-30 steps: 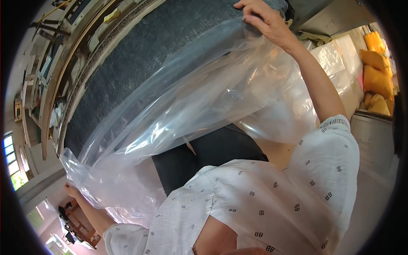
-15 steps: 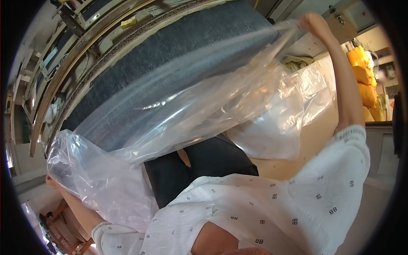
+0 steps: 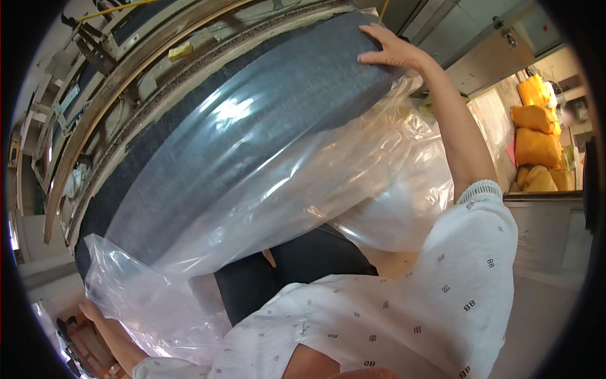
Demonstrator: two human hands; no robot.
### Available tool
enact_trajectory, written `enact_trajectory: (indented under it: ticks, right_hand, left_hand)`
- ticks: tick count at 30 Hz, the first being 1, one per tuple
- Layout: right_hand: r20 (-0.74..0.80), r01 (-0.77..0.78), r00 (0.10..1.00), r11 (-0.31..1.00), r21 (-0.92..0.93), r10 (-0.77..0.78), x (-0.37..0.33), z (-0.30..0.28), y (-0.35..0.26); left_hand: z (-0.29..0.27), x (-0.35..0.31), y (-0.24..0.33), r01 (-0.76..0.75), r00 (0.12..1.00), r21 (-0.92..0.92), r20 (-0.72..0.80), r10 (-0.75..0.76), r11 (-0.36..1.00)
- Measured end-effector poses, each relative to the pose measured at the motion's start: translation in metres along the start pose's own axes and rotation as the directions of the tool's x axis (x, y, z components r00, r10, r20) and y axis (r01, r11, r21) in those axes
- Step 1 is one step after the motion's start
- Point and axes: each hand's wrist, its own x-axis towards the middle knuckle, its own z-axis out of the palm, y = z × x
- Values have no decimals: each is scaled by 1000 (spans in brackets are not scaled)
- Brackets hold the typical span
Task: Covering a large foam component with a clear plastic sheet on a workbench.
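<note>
A big roll of dark grey fabric [image 3: 208, 126] lies slanted across the view, with a clear plastic bag [image 3: 303, 189] drawn over most of it. My right hand [image 3: 392, 52] is raised and lies flat on the roll's upper end, fingers spread, where the bag's edge reaches it. My left hand [image 3: 90, 311] is low at the left, mostly hidden behind the crumpled lower end of the bag, which it grips. My white patterned sleeve [image 3: 442, 284] fills the lower right.
A curved wooden and metal frame [image 3: 126, 69] runs behind the roll. Several stuffed yellow sacks [image 3: 536, 136] are stacked at the far right above a grey ledge [image 3: 543, 227]. My dark trousers [image 3: 297, 268] show below the roll.
The bag has slid further along the roll and now lies smooth against it. My right hand has moved from holding the bag up in the air to resting on the roll's upper end.
</note>
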Motion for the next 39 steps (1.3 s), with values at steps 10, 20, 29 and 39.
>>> enact_trajectory:
  ticks: [10,20,29,39]
  right_hand:
    - [-245,-401,916,679,-615,318,39,9,106]
    - [606,-303,407,524,796,-684,-144,88,-328]
    - [91,421,628,435,796,-773,-184,195,-438]
    - [-380,-90,613,-539,837,-693,-86,-43,-395]
  left_hand:
    - [24,22,171,-127,920,386,-299,255,914]
    - [-72,-39,196,302,721,-712,-264,-640,634]
    - [-48,-38,209,304,739,-690,-265,-619,657]
    - [-43,-30,224,88,708,-819,-349,-614,566]
